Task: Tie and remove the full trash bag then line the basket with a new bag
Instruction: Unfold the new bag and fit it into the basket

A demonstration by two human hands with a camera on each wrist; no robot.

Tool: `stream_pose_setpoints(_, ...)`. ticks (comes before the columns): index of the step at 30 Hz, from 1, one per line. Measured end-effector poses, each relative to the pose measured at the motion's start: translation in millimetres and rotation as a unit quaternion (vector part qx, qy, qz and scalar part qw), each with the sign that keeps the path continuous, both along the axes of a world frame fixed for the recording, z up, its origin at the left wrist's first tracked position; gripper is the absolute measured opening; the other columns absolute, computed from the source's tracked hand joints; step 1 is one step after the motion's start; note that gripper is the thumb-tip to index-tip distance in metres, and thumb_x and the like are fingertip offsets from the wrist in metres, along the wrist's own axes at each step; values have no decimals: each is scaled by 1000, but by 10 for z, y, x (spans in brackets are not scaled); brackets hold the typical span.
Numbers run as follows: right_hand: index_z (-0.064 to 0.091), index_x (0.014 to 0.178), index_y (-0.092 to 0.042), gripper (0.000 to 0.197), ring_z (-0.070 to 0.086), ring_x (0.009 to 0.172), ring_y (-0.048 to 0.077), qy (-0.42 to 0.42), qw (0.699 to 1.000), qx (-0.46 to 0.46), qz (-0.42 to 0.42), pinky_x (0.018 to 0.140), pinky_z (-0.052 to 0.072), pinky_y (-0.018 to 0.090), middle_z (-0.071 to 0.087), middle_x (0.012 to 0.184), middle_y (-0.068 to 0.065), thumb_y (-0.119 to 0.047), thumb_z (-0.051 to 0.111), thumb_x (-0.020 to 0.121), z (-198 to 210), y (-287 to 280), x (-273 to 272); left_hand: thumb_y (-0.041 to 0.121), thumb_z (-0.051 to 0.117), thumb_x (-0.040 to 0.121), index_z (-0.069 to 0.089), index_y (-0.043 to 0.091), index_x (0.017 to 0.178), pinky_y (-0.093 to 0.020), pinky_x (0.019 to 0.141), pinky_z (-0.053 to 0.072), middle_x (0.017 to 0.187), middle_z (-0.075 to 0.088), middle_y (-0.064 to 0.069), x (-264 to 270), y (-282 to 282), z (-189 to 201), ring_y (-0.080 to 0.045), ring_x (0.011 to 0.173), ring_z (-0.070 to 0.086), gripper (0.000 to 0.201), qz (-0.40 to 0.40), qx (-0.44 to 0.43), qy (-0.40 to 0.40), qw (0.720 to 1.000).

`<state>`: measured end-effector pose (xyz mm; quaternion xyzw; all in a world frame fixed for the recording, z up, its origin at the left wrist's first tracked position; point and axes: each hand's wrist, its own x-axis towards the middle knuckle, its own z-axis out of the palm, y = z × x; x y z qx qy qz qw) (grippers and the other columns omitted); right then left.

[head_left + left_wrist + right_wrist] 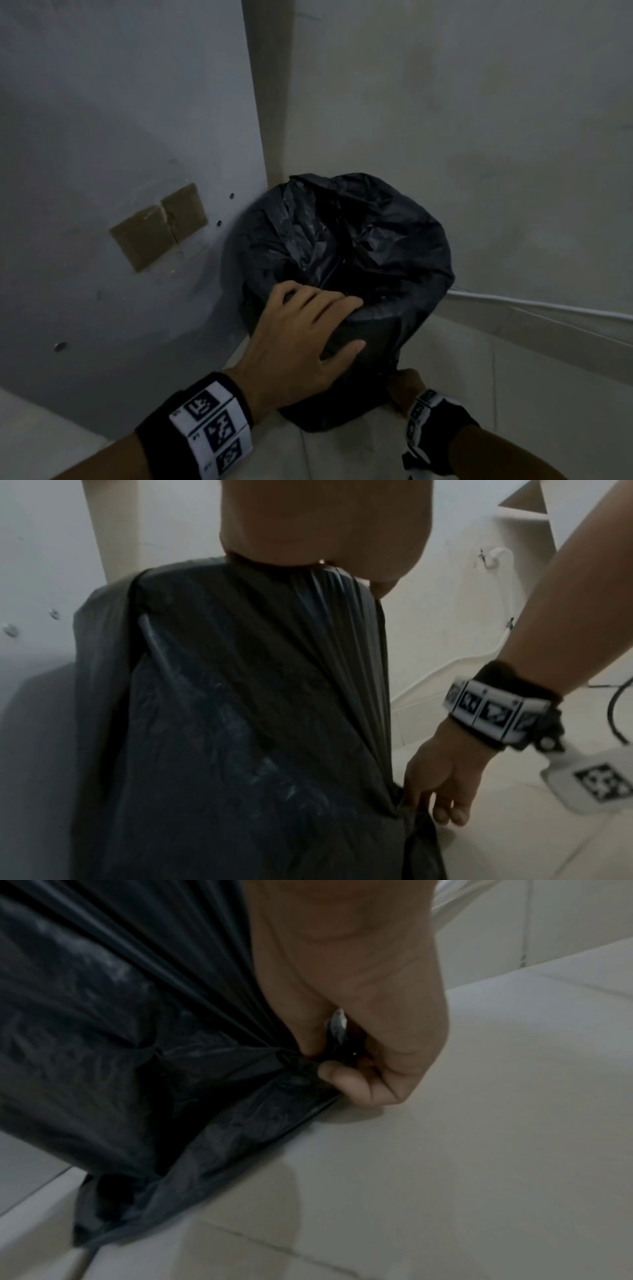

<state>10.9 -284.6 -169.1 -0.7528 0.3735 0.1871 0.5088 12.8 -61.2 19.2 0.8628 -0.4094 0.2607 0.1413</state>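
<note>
1 bag (359,233), left hand (298,339), right hand (359,996) gripping

I see a floor (479,1150) of pale tiles. The loose edge of the black bag (120,1042) lies right on it.

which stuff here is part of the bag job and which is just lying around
In the job: black trash bag; left hand gripping it at the rim; right hand pinching its lower edge.
Just there: brown tape patches; white cable along the wall.
</note>
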Motion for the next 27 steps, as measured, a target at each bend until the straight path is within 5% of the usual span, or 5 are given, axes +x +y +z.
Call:
stream_pose_setpoints(9,57,92,-9,20,54,73,24,-44,991,101,-76,61,40,26,59,86,11,-28,53,90,262,97,-126,72,39,86,54,24,76,-30,89,30,74,53,11,101,-20,-9,-13,75,49,52,62,-37,38,997)
stream_pose_setpoints(12,55,90,-14,30,51,74,21,-67,963,200,-168,78,36,31,59,82,7,-36,37,98,456,35,-110,67,38,89,49,20,71,-36,93,34,69,49,8,231,139,-11,-16,73,49,51,39,-57,36,997)
stream_pose_setpoints(19,58,90,-13,51,55,83,28,-39,942,260,-209,86,41,39,60,94,11,-59,36,94,653,108,-150,44,40,91,62,16,87,-58,107,24,98,61,0,349,438,0,-23,98,57,35,7,-48,50,998)
stream_pose_setpoints(23,56,103,-11,45,58,87,31,-82,926,296,-219,82,44,43,62,98,12,-52,37,98,699,139,-137,22,40,84,57,15,113,-45,110,26,118,60,-3,133,244,69,-20,108,55,34,-20,-85,75,993)
stream_pose_setpoints(27,58,103,-15,47,58,90,32,-113,919,290,-241,94,44,48,63,96,11,-55,33,97,668,157,-55,48,37,92,56,24,122,-30,97,29,106,67,8,-61,-137,135,-11,92,60,43,27,-25,109,993)
